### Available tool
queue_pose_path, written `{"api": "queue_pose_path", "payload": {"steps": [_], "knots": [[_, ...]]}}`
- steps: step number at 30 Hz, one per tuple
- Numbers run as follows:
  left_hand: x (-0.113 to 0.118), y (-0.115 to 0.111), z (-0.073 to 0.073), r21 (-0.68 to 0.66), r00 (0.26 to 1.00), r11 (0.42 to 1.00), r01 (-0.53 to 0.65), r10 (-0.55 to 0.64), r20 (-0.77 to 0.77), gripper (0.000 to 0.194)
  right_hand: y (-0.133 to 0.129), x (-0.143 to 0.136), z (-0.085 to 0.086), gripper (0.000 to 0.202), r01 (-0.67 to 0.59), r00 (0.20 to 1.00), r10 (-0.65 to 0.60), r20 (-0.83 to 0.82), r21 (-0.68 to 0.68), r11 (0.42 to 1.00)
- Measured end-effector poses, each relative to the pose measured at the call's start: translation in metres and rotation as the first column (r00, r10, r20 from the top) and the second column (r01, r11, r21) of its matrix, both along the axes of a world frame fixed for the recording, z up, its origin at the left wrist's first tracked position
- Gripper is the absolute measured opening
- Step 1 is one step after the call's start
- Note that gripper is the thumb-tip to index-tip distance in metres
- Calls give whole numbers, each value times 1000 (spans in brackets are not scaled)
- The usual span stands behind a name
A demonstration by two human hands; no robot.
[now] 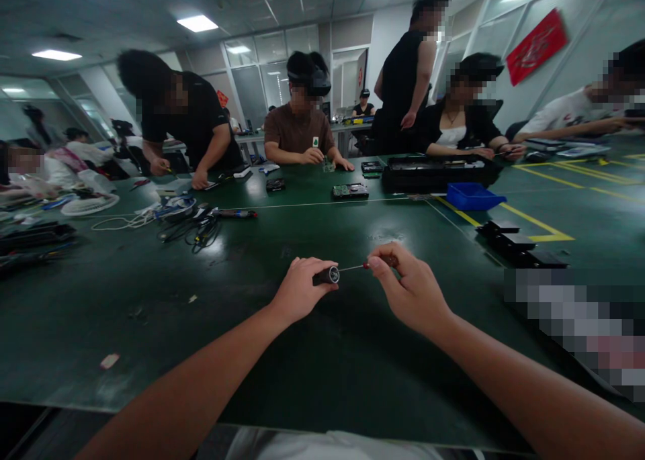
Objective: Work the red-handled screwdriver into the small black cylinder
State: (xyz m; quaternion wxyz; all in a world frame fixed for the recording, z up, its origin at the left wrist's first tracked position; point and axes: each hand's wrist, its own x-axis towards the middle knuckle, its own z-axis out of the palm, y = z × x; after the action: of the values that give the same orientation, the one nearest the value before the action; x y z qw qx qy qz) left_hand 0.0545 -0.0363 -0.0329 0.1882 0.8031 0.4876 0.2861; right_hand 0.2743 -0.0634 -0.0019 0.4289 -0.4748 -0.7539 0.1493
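Observation:
Between the thumb and fingers of my left hand [302, 289] is a short dark cylinder [330, 274], its round silver-rimmed end facing right. My right hand [410, 285] grips a screwdriver [355, 267] by its handle, which is mostly covered by my fingers. The thin metal shaft points left, with its tip at the cylinder's open end; whether it touches a part inside is too small to tell. Both hands are just above the green table [242, 352], close together in front of me.
Cables [201, 225] lie ahead on the left, near a white round frame [91, 205]. A blue bin [474, 196], a long black casing [438, 172] and black brackets [519, 245] are on the right. Circuit boards [350, 191] sit across the table, where several co-workers work.

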Motion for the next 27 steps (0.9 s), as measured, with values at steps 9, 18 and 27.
{"api": "queue_pose_path", "payload": {"steps": [9, 18, 27], "knots": [[-2, 1, -3, -29, 999, 1000, 13, -12, 31, 38, 1, 0, 0, 22, 24, 998, -22, 55, -26, 999], [-1, 3, -4, -36, 995, 999, 19, -16, 94, 37, 6, -1, -4, 20, 87, 994, -85, 69, -18, 996], [-3, 2, -5, -88, 981, 994, -65, 80, 177, 40, 4, -1, -2, 22, 92, 993, -87, 79, -66, 994]]}}
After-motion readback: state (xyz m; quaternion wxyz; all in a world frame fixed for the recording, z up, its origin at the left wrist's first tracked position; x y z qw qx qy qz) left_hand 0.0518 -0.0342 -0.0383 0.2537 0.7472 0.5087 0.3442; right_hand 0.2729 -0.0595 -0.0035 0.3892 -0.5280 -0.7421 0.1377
